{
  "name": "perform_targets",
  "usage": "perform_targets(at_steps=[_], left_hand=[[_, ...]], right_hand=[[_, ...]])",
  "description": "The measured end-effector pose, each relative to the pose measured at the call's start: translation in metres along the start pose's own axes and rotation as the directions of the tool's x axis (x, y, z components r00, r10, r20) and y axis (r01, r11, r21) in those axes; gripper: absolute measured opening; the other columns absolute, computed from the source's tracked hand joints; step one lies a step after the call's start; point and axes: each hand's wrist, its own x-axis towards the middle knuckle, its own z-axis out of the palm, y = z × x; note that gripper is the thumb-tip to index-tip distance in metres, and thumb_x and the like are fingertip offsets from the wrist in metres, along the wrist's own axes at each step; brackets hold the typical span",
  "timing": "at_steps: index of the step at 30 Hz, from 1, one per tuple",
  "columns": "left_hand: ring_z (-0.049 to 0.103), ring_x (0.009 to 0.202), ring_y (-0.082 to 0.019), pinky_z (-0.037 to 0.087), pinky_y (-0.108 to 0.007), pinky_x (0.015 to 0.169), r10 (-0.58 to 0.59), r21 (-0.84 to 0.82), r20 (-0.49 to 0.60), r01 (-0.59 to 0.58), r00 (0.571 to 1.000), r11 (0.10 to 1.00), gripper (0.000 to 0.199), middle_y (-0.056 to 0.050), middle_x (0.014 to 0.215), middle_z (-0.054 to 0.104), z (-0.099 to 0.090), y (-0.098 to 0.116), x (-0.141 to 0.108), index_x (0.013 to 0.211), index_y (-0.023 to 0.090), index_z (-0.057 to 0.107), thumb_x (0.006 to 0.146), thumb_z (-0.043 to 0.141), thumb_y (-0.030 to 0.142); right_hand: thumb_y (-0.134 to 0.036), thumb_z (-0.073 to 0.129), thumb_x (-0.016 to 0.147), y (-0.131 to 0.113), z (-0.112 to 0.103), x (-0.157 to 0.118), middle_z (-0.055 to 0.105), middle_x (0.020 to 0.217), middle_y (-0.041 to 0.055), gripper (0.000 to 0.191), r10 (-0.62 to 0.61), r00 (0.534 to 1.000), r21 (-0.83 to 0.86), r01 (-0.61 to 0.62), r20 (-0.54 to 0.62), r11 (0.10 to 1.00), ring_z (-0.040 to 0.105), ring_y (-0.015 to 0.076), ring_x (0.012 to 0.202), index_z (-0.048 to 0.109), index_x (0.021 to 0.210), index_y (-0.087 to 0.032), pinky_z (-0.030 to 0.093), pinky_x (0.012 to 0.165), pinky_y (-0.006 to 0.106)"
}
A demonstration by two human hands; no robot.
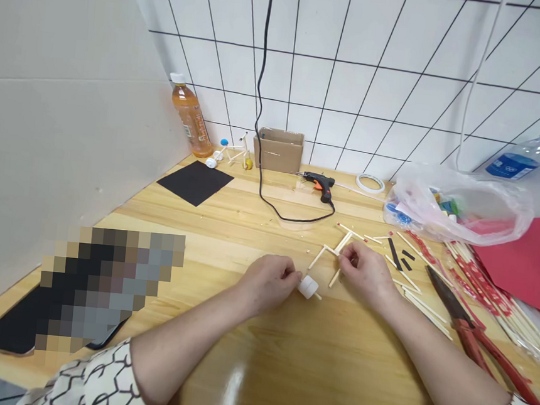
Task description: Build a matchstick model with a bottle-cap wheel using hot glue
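White round caps (pixel 308 286) on a short pale stick lie at the fingertips of my left hand (pixel 272 284), whose fingers are pinched together at the stick's left end. My right hand (pixel 363 270) has its fingertips closed on a frame of pale sticks (pixel 325 249), which stands on the table between the hands. The caps and the frame look close together; whether they touch is unclear. Loose sticks (pixel 425 311) and small black strips (pixel 394 253) lie right of my right hand.
Red-handled scissors (pixel 464 330), packs of sticks (pixel 489 291) and a plastic bag (pixel 459 206) are on the right. Behind are a glue gun (pixel 321 183), tape roll (pixel 370 183), cardboard box (pixel 279 151) and orange bottle (pixel 192 120). Black paper (pixel 195 182) lies back left, a phone (pixel 8 324) front left.
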Motion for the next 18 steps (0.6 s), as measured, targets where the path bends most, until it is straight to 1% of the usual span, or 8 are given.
perform_targets(at_steps=[4,6,7,9,11,13,15,18], left_hand=[[0.041,0.053,-0.011,0.028,-0.024,0.051,0.016,-0.027,-0.025,-0.017,1.000,1.000,0.025,0.003,0.053,0.046,-0.004,-0.002,0.001,0.060,0.017,0.054,0.079,0.047,0.031],[0.041,0.053,-0.011,0.030,-0.023,0.050,0.085,-0.100,-0.031,-0.088,0.996,0.991,0.021,0.004,0.055,0.047,-0.007,-0.003,-0.001,0.067,0.017,0.056,0.080,0.047,0.031],[0.043,0.055,-0.011,0.032,-0.022,0.052,0.147,-0.133,-0.031,-0.150,0.989,0.980,0.017,0.003,0.058,0.049,-0.009,-0.004,-0.002,0.072,0.017,0.057,0.079,0.049,0.031],[0.050,0.065,-0.012,0.038,-0.022,0.059,0.314,-0.151,-0.013,-0.313,0.949,0.938,0.016,0.001,0.072,0.056,-0.012,-0.005,-0.004,0.084,0.018,0.059,0.074,0.058,0.030],[0.053,0.080,-0.014,0.041,-0.023,0.069,0.470,-0.100,0.049,-0.464,0.881,0.880,0.027,-0.002,0.088,0.058,-0.013,-0.006,-0.005,0.092,0.018,0.060,0.066,0.067,0.024],[0.053,0.087,-0.017,0.041,-0.025,0.074,0.536,-0.038,0.126,-0.536,0.835,0.844,0.031,-0.004,0.095,0.058,-0.013,-0.005,-0.006,0.093,0.019,0.061,0.063,0.068,0.018],[0.053,0.084,-0.017,0.041,-0.025,0.072,0.503,0.002,0.164,-0.511,0.848,0.860,0.028,-0.003,0.090,0.058,-0.012,-0.005,-0.005,0.091,0.018,0.060,0.064,0.066,0.016],[0.051,0.073,-0.014,0.040,-0.023,0.065,0.409,-0.009,0.128,-0.411,0.904,0.912,0.020,-0.001,0.082,0.057,-0.009,-0.003,-0.003,0.086,0.018,0.058,0.066,0.064,0.020]], right_hand=[[-0.024,0.048,0.072,0.002,0.000,-0.001,0.057,0.060,-0.0004,0.006,-0.002,0.999,0.208,0.013,-0.051,0.978,0.053,0.0124,0.052,0.050,0.070,-0.020,0.041,0.051,0.024],[-0.026,0.048,0.072,0.003,-0.001,-0.003,0.057,0.063,0.0005,0.007,-0.004,0.996,0.288,0.030,-0.090,0.957,0.054,0.0127,0.055,0.051,0.073,-0.019,0.043,0.052,0.025],[-0.027,0.049,0.072,0.003,-0.001,-0.003,0.057,0.064,0.0008,0.008,-0.005,0.994,0.321,0.040,-0.109,0.946,0.054,0.0129,0.056,0.052,0.075,-0.019,0.044,0.053,0.025],[-0.028,0.051,0.072,0.003,-0.002,-0.005,0.057,0.067,0.0013,0.010,-0.006,0.990,0.376,0.059,-0.140,0.925,0.054,0.0129,0.058,0.052,0.078,-0.019,0.044,0.055,0.026],[-0.028,0.053,0.073,0.003,-0.003,-0.006,0.057,0.069,0.0012,0.012,-0.009,0.987,0.421,0.077,-0.159,0.904,0.053,0.0124,0.058,0.052,0.080,-0.019,0.044,0.055,0.026],[-0.029,0.053,0.073,0.001,-0.003,-0.007,0.055,0.069,0.0006,0.013,-0.015,0.985,0.459,0.093,-0.170,0.883,0.052,0.0119,0.057,0.052,0.081,-0.018,0.045,0.054,0.026],[-0.030,0.054,0.075,-0.001,-0.004,-0.009,0.054,0.068,-0.0003,0.015,-0.022,0.983,0.494,0.109,-0.180,0.863,0.052,0.0117,0.057,0.052,0.083,-0.018,0.045,0.053,0.026],[-0.032,0.054,0.076,-0.007,-0.007,-0.014,0.052,0.069,-0.0006,0.018,-0.023,0.978,0.532,0.132,-0.206,0.837,0.051,0.0115,0.058,0.050,0.086,-0.018,0.046,0.053,0.026]])
